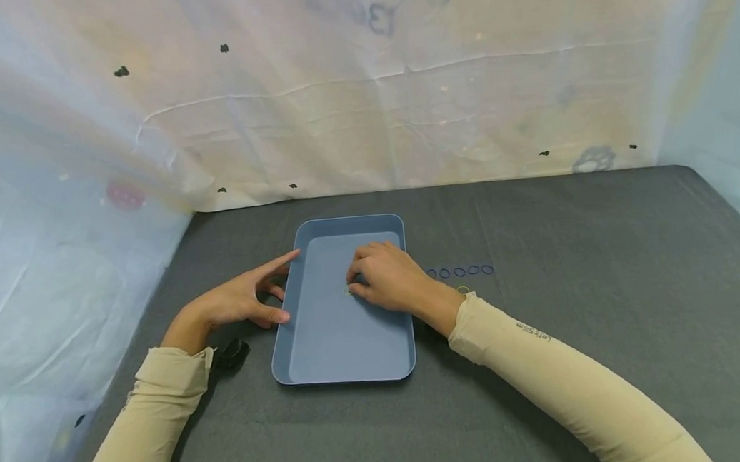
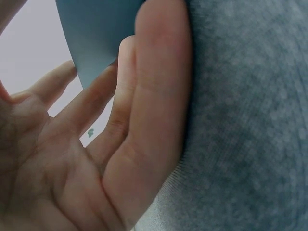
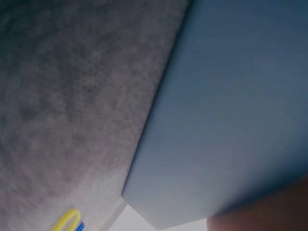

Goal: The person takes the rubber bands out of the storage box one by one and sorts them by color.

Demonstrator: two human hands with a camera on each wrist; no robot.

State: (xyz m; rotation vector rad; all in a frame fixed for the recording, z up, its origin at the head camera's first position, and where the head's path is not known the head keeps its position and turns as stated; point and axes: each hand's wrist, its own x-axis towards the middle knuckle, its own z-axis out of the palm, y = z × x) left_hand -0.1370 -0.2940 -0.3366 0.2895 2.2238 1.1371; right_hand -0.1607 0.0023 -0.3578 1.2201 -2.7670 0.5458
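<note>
A shallow blue-grey tray [image 1: 345, 340] lies on the dark table. My left hand [image 1: 239, 297] is at its left side, thumb and fingers spread and touching the rim; in the left wrist view the fingers [image 2: 156, 91] rest against the tray wall [image 2: 96, 33]. Over the tray's inside, my right hand [image 1: 382, 276] has its fingers curled downward. Its thumb and fingertips pinch a small, thin yellowish ring [image 1: 347, 290] at the tray floor, partly hidden by the hand. The right wrist view shows the tray's side [image 3: 216, 106] and little of the hand.
Several thin blue rings [image 1: 459, 272] lie in a row right of the tray. A yellow ring [image 1: 463, 289] lies by my right wrist, partly covered by it. A black object [image 1: 232, 355] is by my left wrist. Pale sheets [image 1: 401, 128] hang behind the grey tabletop [image 1: 604, 257].
</note>
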